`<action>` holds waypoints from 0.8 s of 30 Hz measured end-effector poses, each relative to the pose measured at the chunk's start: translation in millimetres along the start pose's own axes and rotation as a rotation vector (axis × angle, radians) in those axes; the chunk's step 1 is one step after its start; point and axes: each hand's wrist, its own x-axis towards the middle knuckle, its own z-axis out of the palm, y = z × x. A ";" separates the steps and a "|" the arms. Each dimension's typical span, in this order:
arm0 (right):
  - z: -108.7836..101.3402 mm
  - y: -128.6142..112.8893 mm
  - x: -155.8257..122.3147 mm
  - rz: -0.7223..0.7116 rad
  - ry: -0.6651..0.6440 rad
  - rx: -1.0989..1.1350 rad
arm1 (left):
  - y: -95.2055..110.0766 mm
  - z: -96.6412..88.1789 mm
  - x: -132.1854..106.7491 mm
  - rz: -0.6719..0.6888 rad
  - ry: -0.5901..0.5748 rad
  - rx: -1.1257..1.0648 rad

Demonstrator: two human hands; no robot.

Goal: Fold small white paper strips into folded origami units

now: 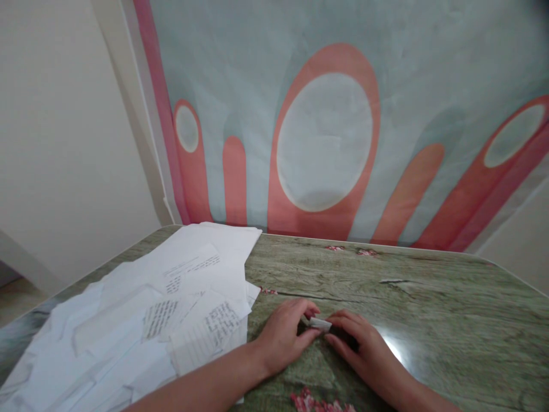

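A small folded piece of white paper (320, 324) lies on the green wood-grain table (429, 309), pinched between both hands. My left hand (283, 335) curls its fingers onto the paper's left end. My right hand (362, 346) presses its fingertips on the right end, fingers held together. Both forearms come in from the bottom edge. Most of the small paper is hidden under the fingers.
A loose pile of white sheets (141, 326), some with handwriting, covers the table's left part. Small pink scraps (319, 403) lie near the front edge and more (349, 250) near the back. A cloth with red and pale shapes (326, 126) hangs behind.
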 end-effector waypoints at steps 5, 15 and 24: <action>0.7 -1.7 -0.8 -0.010 -0.009 0.146 | 5.2 1.6 -0.7 0.083 -0.016 -0.036; -5.4 -12.4 -4.1 -0.073 0.036 0.106 | 9.2 3.4 -2.5 0.098 0.021 -0.082; -2.1 -12.3 -4.5 -0.087 0.078 0.101 | 9.9 1.2 -1.2 0.058 -0.002 -0.111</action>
